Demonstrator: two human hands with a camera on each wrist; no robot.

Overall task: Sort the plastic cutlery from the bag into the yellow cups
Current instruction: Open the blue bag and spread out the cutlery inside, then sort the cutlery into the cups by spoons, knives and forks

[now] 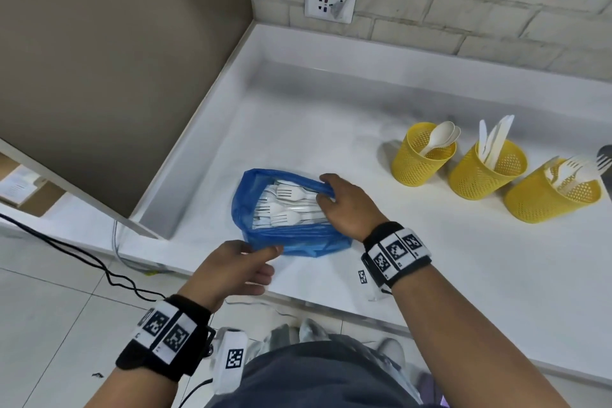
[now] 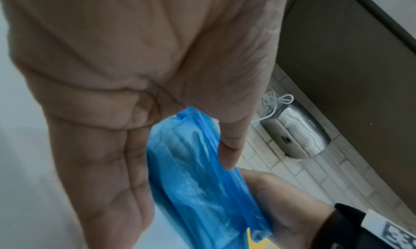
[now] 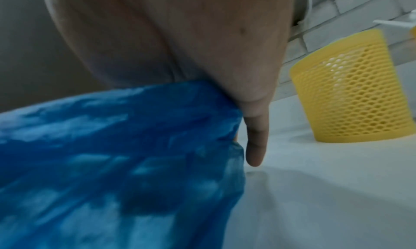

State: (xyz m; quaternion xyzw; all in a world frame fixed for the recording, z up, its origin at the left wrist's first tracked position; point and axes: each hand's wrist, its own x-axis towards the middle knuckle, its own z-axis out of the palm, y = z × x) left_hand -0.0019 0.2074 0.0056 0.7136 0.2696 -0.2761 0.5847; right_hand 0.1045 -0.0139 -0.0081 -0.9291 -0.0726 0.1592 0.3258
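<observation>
A blue plastic bag [image 1: 298, 240] lies open on the white counter [image 1: 331, 129] with several white forks [image 1: 288, 205] showing inside. My left hand [image 1: 268, 262] pinches the bag's near rim, thumb on top; the left wrist view shows the blue bag [image 2: 191, 181] between thumb and fingers. My right hand [image 1: 326, 190] is at the far right rim, fingers inside and thumb [image 3: 256, 146] outside the bag [image 3: 112, 163]. To the right stand three yellow mesh cups: one with spoons [image 1: 420, 159], one with knives [image 1: 486, 172], one with forks [image 1: 549, 202].
A brown panel [image 1: 116, 76] walls off the counter's left side and a brick wall with a socket [image 1: 328, 3] runs behind. A black cable [image 1: 82, 258] trails over the floor at the left. A metal hand dryer [image 2: 297, 133] hangs on the wall.
</observation>
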